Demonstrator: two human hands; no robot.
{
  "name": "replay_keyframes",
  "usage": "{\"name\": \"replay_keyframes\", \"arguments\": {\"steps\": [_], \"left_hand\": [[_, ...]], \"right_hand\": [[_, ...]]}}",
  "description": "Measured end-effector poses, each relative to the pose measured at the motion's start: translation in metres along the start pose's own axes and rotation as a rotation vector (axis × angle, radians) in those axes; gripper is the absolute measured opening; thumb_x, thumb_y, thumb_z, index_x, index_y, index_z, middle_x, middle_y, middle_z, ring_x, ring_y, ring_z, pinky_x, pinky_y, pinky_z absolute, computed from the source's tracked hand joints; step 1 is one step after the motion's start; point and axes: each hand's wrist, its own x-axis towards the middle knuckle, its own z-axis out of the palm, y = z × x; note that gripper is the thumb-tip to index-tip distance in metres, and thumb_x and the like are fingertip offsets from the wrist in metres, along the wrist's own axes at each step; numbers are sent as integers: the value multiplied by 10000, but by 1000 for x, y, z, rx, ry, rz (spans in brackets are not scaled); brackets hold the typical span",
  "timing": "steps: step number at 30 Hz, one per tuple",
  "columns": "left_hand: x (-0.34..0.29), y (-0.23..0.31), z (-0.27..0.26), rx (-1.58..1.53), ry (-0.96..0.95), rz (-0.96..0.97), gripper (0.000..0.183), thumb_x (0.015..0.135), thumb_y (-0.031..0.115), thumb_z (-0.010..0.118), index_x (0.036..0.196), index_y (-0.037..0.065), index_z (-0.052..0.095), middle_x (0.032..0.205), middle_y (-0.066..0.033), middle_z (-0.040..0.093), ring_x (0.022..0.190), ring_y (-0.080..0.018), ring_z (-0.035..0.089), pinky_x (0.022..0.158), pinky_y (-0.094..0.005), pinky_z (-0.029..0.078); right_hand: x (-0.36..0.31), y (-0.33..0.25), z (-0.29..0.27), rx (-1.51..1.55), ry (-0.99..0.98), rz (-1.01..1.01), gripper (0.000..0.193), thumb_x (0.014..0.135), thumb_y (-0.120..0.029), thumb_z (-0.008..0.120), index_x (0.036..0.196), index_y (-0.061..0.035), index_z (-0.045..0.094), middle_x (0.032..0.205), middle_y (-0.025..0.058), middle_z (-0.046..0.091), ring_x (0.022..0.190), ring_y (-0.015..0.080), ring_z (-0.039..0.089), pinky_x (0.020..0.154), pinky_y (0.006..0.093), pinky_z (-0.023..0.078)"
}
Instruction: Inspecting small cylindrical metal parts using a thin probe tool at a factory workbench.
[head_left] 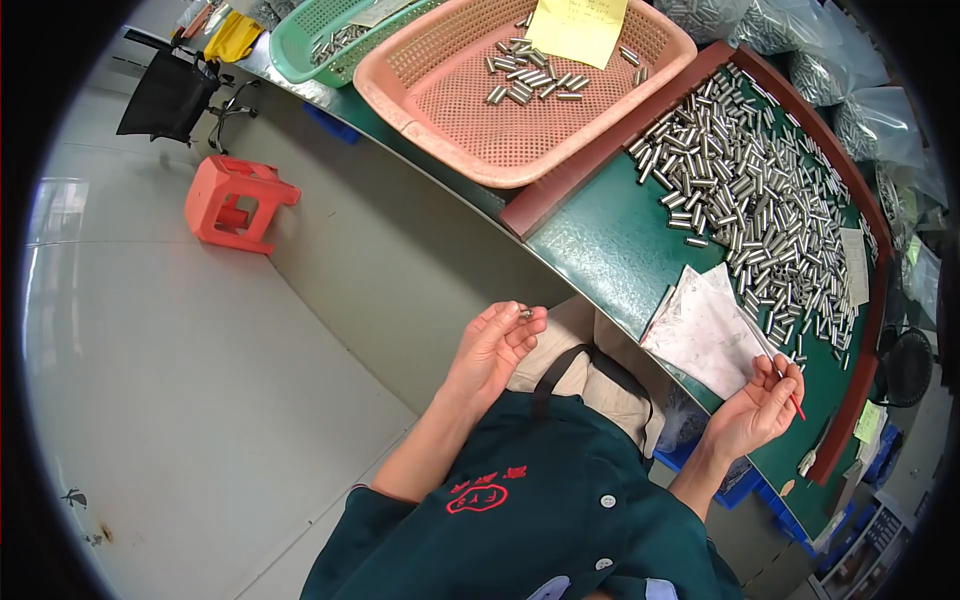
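Observation:
My left hand (494, 348) is raised over my lap, off the table, with a small metal cylinder (525, 314) pinched between thumb and fingers. The fingers of my right hand (763, 402) close around a thin tool with a red end (797, 407); its exact kind does not show. That hand is at the table's near edge, beside a smudged white cloth (704, 333). Beyond the cloth, a large heap of shiny metal cylinders (740, 190) spreads over the green table top (590, 250).
A dark red raised border (862, 395) rims the table. At the far left of the heap stands a pink basket (440, 125) with several cylinders and a yellow note (577, 28). Behind it is a green basket (290, 50). A red stool (235, 205) sits on the floor.

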Motion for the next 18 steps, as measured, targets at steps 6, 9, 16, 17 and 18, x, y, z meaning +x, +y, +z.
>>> {"name": "replay_keyframes", "arguments": {"steps": [6,9,16,17,18], "left_hand": [[-1,1,2,384,-99,249,99,831,82,549,903,14,540,817,-76,598,708,-109,570,675,-224,464],[0,1,3,548,-88,354,129,812,46,565,931,-3,556,799,-60,594,687,-90,556,656,-207,455],[0,2,8,645,-76,377,184,785,39,597,963,-9,585,737,-7,557,617,-45,499,583,-180,428],[0,1,8,646,-75,376,184,785,39,597,963,-9,585,737,-7,557,617,-45,499,583,-180,428],[0,2,8,649,-70,376,181,783,39,599,958,-6,589,726,-3,551,607,-40,488,571,-178,420]], "right_hand": [[-1,-2,0,-2,8,9,184,896,-126,429,967,24,510,901,138,581,745,191,565,705,291,466],[0,-1,-2,20,-15,18,190,893,-122,435,975,30,515,916,141,577,764,196,567,726,292,466],[1,-1,0,12,5,12,186,895,-132,436,964,21,514,898,140,585,740,187,565,706,291,467],[1,-1,1,12,5,14,186,895,-132,436,964,21,514,898,140,585,740,187,565,706,291,467],[0,-1,2,15,4,15,185,895,-131,436,962,22,516,895,140,586,741,187,568,706,290,468]]}}
